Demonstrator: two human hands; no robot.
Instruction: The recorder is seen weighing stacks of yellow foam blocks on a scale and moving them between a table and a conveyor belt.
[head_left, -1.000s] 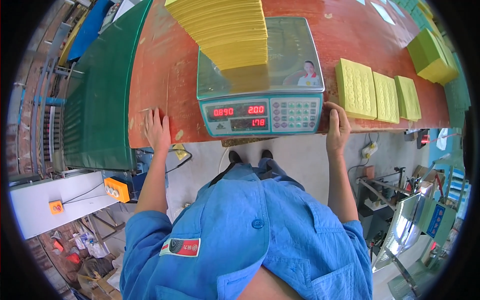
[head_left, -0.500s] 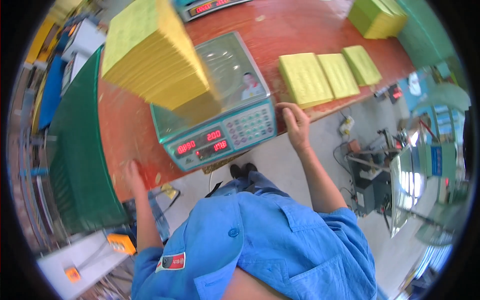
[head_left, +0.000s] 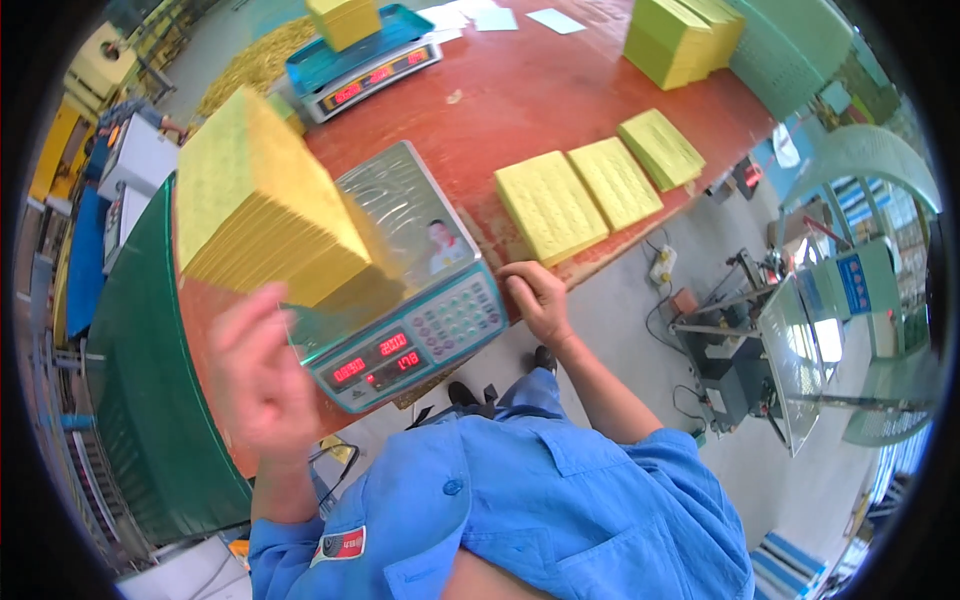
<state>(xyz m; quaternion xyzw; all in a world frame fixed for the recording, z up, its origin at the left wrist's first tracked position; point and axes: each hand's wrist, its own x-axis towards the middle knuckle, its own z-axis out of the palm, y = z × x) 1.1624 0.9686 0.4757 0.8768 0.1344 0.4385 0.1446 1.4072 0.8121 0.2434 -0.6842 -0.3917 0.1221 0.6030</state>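
A tall stack of yellow paper (head_left: 270, 210) stands on the metal pan of a teal digital scale (head_left: 405, 345) whose red display is lit. My left hand (head_left: 262, 385) is raised by the stack's near left corner, blurred by motion; its fingers look extended and apart, with nothing seen in them. My right hand (head_left: 540, 302) rests at the table edge, just right of the scale's keypad. Its fingers are curled in, and no object shows in them. Right of the scale lie smaller yellow paper bundles (head_left: 552, 207) in a row.
A red tabletop (head_left: 490, 95) bears a second scale (head_left: 365, 62) with a yellow block on it, white sheets (head_left: 555, 20) and taller yellow stacks (head_left: 680, 40) at the far right. A green cover (head_left: 150, 370) hangs at the left. Machinery (head_left: 740, 370) stands on the floor at right.
My left hand has risen from the table's left edge toward the stack. The view has shifted, so the second scale now shows more fully. My right hand stays beside the scale.
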